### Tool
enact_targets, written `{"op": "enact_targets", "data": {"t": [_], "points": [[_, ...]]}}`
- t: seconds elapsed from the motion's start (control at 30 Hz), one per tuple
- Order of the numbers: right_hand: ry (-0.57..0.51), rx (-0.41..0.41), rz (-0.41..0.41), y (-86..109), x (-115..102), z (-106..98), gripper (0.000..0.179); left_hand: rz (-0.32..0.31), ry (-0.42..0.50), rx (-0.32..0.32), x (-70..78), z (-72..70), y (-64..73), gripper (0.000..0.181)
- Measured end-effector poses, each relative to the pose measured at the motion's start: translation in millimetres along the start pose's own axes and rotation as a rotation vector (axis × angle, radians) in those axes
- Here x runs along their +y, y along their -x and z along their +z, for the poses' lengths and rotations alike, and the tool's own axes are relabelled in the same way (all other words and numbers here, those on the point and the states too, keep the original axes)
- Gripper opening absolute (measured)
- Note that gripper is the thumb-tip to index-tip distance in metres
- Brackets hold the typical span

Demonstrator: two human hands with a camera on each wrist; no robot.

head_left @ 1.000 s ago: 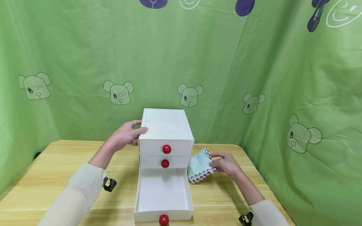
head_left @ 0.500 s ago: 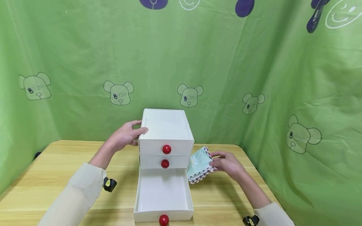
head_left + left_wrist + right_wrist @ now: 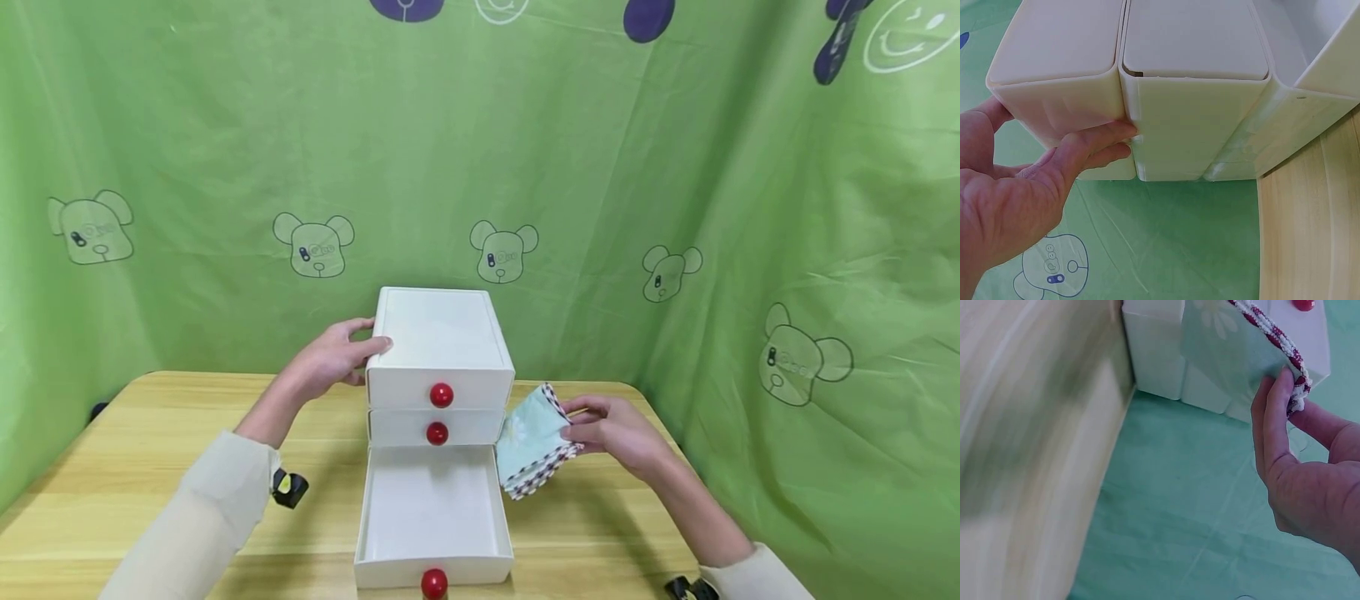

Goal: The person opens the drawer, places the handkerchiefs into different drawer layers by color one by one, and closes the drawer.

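Note:
A white three-drawer unit (image 3: 442, 329) with red knobs stands on the table, its bottom drawer (image 3: 435, 508) pulled out with a bare floor showing. My left hand (image 3: 330, 358) holds the unit's upper left side, thumb on the top edge and fingers along the side wall; the left wrist view shows those fingers (image 3: 1094, 144) against the wall. On the other side, my right hand (image 3: 618, 433) pinches a folded pale-blue towel (image 3: 528, 437) with a white flower and a checked edge. Thumb and fingers grip the towel's edge in the right wrist view. The towel hangs tilted beside the unit's right side.
The wooden table (image 3: 187, 417) reaches out on both sides of the unit. A green curtain (image 3: 420, 150) with bear-head drawings hangs behind and to the right. The open drawer juts forward, with a red knob (image 3: 434, 583) at its front.
My right hand and forearm have shifted slightly right, and the towel has risen a little and tilted more. My left hand and the drawer unit have stayed in place.

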State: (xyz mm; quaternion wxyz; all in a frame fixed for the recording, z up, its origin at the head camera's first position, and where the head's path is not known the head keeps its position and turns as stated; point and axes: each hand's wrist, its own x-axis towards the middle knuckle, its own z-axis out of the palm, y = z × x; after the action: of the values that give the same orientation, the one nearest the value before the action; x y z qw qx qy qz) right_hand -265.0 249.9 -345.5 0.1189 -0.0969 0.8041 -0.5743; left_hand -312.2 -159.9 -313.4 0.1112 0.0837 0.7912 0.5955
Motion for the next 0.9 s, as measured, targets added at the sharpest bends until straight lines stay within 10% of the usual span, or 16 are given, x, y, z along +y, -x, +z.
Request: {"op": "enact_targets", "data": {"t": [0.9], "points": [[-0.014, -0.159, -0.007, 9.0, -10.3, 46.7, 0.045, -0.011, 0.002, 0.002, -0.9, -0.1, -2.0, 0.081]]}}
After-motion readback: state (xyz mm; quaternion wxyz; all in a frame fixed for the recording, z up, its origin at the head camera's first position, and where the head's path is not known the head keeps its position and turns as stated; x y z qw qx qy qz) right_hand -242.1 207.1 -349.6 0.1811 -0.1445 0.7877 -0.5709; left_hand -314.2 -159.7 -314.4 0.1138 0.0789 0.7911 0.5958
